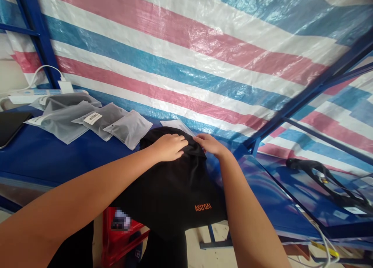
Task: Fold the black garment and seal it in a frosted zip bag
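A black cloth [180, 190] with orange "AstroAI" lettering is draped over the front edge of the blue table and hangs down toward my lap. My left hand [172, 146] lies across its upper part, fingers curled and gripping a fold. At the cloth's upper right edge, my right hand [209, 144] pinches with thumb and fingers; its fingertips meet the folded black edge. Just behind the cloth lies a pale plastic bag [176, 125], partly covered by it. What lies inside the folds is hidden.
Several frosted zip bags [128, 128] with dark contents lie left on the blue table [87, 159]. Behind them are a power strip [46, 92] and a dark tablet-like object [11, 126]. A red stool [110, 240] stands below. Black straps [323, 178] lie at right.
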Action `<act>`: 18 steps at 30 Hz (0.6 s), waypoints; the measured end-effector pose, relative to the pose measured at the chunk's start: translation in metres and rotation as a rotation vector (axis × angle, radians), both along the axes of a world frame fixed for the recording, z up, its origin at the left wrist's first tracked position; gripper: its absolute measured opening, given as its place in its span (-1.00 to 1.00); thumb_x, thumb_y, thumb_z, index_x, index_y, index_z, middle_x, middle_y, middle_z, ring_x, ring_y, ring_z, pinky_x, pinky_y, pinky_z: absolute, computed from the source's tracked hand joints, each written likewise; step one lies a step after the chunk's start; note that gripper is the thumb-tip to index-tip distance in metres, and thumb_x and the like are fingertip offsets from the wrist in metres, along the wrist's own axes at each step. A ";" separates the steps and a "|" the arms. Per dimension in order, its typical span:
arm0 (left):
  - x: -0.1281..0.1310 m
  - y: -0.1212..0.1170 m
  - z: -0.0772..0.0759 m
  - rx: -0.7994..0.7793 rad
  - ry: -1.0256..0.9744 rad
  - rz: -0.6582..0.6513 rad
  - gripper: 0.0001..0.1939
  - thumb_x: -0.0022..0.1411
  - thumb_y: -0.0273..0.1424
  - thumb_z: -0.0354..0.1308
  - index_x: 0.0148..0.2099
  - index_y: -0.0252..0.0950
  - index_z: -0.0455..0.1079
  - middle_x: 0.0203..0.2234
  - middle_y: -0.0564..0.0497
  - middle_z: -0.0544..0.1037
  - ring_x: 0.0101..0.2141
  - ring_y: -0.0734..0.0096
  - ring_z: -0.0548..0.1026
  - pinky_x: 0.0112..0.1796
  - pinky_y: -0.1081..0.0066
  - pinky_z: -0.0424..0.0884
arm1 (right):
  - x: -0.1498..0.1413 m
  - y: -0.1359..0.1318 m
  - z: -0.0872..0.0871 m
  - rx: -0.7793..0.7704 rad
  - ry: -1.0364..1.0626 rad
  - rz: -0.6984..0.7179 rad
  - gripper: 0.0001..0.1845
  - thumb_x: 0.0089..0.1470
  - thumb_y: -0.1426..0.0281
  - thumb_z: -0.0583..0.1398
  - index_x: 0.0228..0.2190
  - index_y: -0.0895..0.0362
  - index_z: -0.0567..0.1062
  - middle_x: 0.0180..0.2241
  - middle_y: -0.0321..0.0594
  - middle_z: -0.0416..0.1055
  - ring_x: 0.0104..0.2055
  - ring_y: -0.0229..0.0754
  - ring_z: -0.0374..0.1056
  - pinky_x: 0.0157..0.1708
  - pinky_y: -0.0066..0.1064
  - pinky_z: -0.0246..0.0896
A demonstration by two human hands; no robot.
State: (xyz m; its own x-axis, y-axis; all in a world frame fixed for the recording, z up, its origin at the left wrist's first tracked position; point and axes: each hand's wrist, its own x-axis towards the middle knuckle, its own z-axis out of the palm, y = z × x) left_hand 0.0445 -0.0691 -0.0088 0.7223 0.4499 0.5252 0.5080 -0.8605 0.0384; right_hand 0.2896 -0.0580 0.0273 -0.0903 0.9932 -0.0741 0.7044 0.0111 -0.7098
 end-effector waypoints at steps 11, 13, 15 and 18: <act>0.003 0.004 0.007 0.217 -0.186 0.240 -0.71 0.35 -0.54 -0.08 0.02 -0.30 0.38 -0.17 -0.10 0.49 -0.24 0.26 0.50 -0.39 0.34 0.36 | -0.042 -0.022 0.013 0.382 -0.530 0.148 -0.39 -0.04 0.49 0.26 0.09 0.04 0.38 -0.01 -0.03 0.43 -0.05 0.02 0.39 -0.14 -0.30 0.28; 0.002 0.005 0.007 0.216 -0.181 0.222 -0.68 0.33 -0.56 -0.09 0.04 -0.28 0.38 -0.15 -0.11 0.48 -0.19 0.24 0.50 -0.36 0.36 0.38 | -0.040 -0.016 0.008 0.395 -0.669 0.082 -0.49 -0.04 0.55 0.21 0.00 0.08 0.45 -0.11 0.00 0.47 -0.10 0.04 0.41 -0.19 -0.30 0.25; 0.001 0.006 0.006 0.219 -0.177 0.198 -0.67 0.32 -0.58 -0.09 0.04 -0.28 0.37 -0.14 -0.12 0.48 -0.16 0.23 0.50 -0.33 0.37 0.39 | -0.032 -0.011 0.006 0.348 -0.731 0.017 -0.59 -0.05 0.53 0.22 -0.10 0.11 0.49 -0.15 0.01 0.50 -0.13 0.07 0.42 -0.24 -0.30 0.25; -0.001 0.008 0.003 0.232 -0.183 0.188 -0.67 0.31 -0.58 -0.08 0.05 -0.27 0.36 -0.14 -0.12 0.48 -0.16 0.22 0.49 -0.30 0.36 0.40 | -0.016 -0.010 0.011 0.277 -0.656 -0.035 -0.69 -0.02 0.49 0.22 -0.17 0.09 0.53 -0.19 -0.04 0.53 -0.21 0.01 0.44 -0.31 -0.32 0.25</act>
